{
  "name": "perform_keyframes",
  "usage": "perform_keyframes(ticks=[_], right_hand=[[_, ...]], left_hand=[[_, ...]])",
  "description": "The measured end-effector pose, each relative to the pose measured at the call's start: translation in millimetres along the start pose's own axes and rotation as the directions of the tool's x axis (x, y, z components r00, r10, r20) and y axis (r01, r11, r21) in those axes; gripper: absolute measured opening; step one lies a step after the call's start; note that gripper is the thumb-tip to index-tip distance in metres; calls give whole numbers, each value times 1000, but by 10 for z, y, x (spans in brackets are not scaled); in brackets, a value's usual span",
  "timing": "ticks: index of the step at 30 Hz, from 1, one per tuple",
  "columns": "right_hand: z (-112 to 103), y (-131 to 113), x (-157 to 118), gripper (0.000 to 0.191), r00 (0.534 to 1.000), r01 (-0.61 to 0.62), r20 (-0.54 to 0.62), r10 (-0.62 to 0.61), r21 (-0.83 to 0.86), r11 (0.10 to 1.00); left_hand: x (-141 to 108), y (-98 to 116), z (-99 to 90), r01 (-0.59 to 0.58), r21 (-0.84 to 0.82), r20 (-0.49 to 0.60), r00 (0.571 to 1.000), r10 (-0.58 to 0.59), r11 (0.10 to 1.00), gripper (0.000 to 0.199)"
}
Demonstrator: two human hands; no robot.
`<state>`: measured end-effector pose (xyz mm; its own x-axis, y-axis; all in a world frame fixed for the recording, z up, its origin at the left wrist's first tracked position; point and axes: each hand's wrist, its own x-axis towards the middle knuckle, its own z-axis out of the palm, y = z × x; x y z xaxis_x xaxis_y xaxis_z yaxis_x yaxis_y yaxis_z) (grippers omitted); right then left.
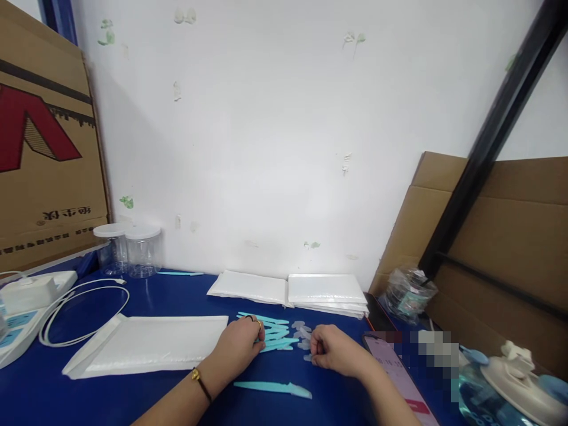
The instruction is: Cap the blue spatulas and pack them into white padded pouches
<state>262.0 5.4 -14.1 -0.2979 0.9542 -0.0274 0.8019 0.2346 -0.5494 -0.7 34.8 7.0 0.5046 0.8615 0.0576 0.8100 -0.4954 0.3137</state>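
Several turquoise eyebrow razors (277,342) lie in a loose pile on the blue table. My left hand (243,344) rests over the pile's left side with fingers curled closed; whatever is between them is hidden. Right of the pile are several small clear plastic blade covers (302,329). My right hand (335,352) is beside them, thumb and fingers pinched together, with one clear blade cover (307,357) at the fingertips. Nearer to me, a single turquoise eyebrow razor (271,387) lies apart, its whitish tip pointing right.
White padded mailers (146,343) lie at left and in stacks (328,289) by the wall. Further left are a white cable (84,287), a power strip (18,325) and clear jars (144,251). A phone (399,378) and a bottle (510,384) stand at right.
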Motion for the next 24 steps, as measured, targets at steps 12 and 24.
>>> perform_keyframes(ticks=[12,24], right_hand=[[-119,-44,-19,6,999,10,29,-20,315,949],[-99,-107,87,30,984,-12,-136,111,581,814]], left_hand=[[19,-66,64,-62,-23,-38,997,61,998,11],[55,-22,60,-76,165,-119,988,96,983,29]])
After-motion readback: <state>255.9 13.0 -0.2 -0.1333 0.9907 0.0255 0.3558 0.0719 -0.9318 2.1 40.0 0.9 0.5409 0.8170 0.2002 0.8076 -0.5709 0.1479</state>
